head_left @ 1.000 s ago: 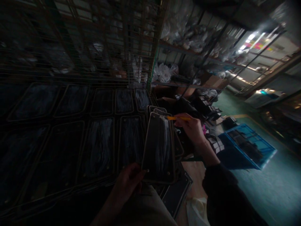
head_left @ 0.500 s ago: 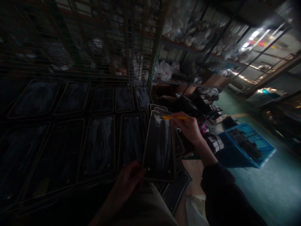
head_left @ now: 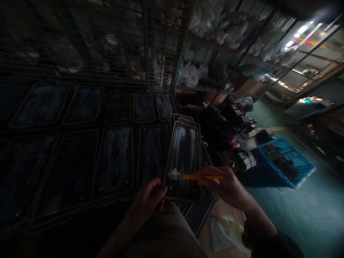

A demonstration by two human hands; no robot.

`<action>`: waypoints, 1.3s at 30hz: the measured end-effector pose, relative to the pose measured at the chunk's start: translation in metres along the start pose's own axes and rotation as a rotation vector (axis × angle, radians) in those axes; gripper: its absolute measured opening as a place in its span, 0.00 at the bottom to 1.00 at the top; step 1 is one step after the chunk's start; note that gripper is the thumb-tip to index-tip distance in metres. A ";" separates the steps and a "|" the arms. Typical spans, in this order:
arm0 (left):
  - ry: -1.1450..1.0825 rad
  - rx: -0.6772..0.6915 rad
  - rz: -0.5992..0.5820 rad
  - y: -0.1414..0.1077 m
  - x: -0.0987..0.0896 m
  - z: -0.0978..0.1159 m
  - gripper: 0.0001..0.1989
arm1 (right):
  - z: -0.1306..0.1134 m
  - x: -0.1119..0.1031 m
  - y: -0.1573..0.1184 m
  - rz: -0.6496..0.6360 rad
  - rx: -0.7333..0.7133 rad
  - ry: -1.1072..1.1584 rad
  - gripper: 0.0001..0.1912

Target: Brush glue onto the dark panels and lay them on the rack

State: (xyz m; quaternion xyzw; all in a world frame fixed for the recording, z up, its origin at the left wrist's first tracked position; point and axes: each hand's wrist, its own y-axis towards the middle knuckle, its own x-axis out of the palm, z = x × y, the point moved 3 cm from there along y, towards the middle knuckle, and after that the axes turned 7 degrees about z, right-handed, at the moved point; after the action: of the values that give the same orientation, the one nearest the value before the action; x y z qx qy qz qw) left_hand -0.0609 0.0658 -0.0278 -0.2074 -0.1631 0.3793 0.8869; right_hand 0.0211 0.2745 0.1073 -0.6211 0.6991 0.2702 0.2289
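My right hand (head_left: pixel 224 186) is closed around a brush with a yellow-orange handle (head_left: pixel 189 177). Its pale bristles rest on the lower left part of a dark rectangular panel (head_left: pixel 185 157) with a light edge and small round studs. White streaks run lengthwise down this panel, which lies on top of a small stack. My left hand (head_left: pixel 152 197) pinches the panel's lower left corner between thumb and fingers. To the left, more dark panels (head_left: pixel 114 161) lie in two rows, several with whitish smears.
A wire rack (head_left: pixel 150 43) stands behind the panels. Shelves to the right hold plastic bags (head_left: pixel 192 74) and cardboard boxes. A blue crate (head_left: pixel 285 161) with dark items sits on the green floor. Paper (head_left: pixel 221 233) lies at the lower right.
My right hand and the brush have moved down the panel towards me. White streaks now cover more of its upper left part. My left hand still holds the corner.
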 end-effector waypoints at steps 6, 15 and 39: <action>0.060 0.029 0.007 -0.003 0.000 0.004 0.17 | 0.022 -0.005 -0.010 -0.017 0.216 0.267 0.10; 0.072 0.077 0.071 -0.004 -0.002 0.007 0.17 | 0.079 -0.049 0.071 0.543 0.060 -0.009 0.15; -0.028 0.000 0.126 -0.014 0.010 0.000 0.16 | -0.002 0.004 -0.071 0.077 -0.058 -0.026 0.12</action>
State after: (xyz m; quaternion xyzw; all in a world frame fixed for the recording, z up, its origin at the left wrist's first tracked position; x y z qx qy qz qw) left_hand -0.0462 0.0642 -0.0196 -0.2120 -0.1620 0.4370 0.8590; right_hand 0.0911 0.2648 0.0995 -0.5966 0.7113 0.3071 0.2093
